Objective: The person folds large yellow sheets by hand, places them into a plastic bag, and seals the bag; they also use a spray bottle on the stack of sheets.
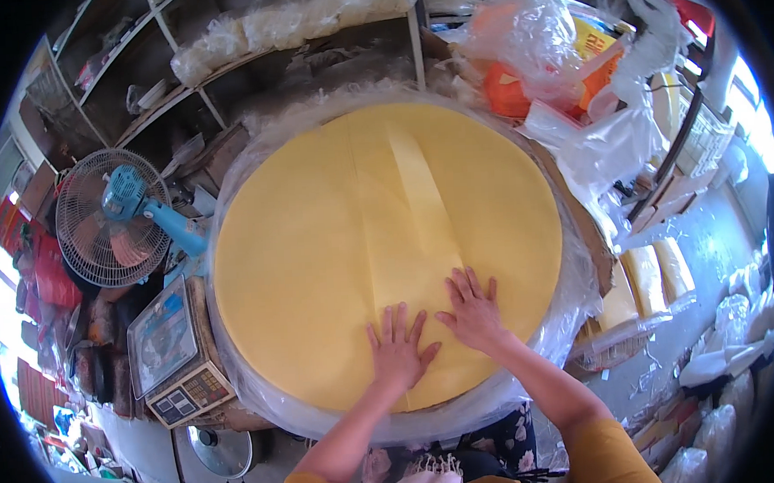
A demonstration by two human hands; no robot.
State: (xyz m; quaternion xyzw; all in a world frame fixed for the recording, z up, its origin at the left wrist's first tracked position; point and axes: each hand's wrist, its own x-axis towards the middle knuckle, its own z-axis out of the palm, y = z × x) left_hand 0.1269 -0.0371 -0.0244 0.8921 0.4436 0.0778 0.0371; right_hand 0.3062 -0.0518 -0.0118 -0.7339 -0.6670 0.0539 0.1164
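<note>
A large round yellow sheet (pixel 292 246), smooth and thin, covers most of the table in front of me. A long fold or overlap runs down its middle from the far edge toward me, with a paler raised strip (pixel 422 184) right of centre. My left hand (pixel 398 353) lies on the near part of the sheet, just right of the fold line, fingers spread. Farther right, my right hand (pixel 474 314) rests on it too, fingers apart, by the near end of the strip. Neither hand grips anything. Clear plastic film (pixel 325 415) sticks out around the sheet's rim.
A countertop scale (pixel 168 337) stands left of the sheet, with a blue fan (pixel 126 201) beyond it. Shelves (pixel 152 114) holding plastic-wrapped goods line the back. Plastic bags (pixel 533 36) pile up at the back right. Wrapped yellow packs (pixel 643 280) sit on the right. A lidded pot (pixel 219 452) is at lower left.
</note>
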